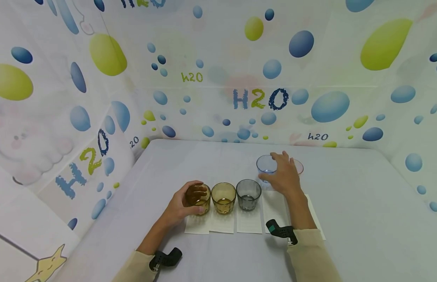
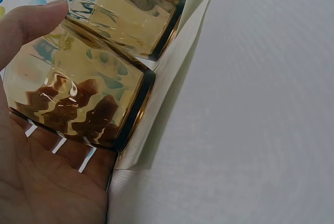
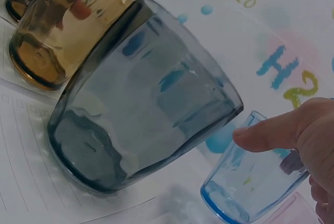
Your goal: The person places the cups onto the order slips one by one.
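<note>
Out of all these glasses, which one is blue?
The blue glass is the one in the right hand; the others are two amber glasses, a gray glass and a pink glass.

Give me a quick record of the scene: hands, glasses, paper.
Left hand: grips the brown glass
Right hand: grips the blue glass
Row, left to right: brown glass, yellow glass, gray glass
Partly hidden by right hand: pink glass
Paper: white sheets under the row, more to its right

Dim, even light leaves soft shadows on the table (image 1: 362,211).
</note>
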`<action>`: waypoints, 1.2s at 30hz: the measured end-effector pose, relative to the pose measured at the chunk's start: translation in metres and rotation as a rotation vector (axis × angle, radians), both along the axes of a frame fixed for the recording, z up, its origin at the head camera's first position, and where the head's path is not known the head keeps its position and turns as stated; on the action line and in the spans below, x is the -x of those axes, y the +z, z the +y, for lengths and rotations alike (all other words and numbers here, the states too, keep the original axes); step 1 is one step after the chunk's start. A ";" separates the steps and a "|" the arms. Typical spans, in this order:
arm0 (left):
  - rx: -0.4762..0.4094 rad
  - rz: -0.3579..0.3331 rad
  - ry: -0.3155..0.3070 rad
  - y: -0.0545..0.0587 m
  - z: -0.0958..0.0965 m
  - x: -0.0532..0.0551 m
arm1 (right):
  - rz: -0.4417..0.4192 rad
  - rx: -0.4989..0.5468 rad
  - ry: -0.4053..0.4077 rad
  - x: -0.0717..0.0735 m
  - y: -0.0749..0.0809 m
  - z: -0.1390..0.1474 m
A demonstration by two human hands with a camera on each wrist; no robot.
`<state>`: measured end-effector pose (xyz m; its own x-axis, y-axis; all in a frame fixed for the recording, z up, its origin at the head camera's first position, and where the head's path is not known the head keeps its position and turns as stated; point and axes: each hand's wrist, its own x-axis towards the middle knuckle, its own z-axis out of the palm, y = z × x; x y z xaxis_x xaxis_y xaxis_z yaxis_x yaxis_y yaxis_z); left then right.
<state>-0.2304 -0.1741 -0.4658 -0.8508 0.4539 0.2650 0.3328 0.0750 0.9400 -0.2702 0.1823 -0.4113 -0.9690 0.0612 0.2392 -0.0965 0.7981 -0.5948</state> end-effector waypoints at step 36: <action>-0.031 -0.014 -0.018 0.001 0.001 0.000 | 0.069 0.435 0.109 -0.011 0.012 0.006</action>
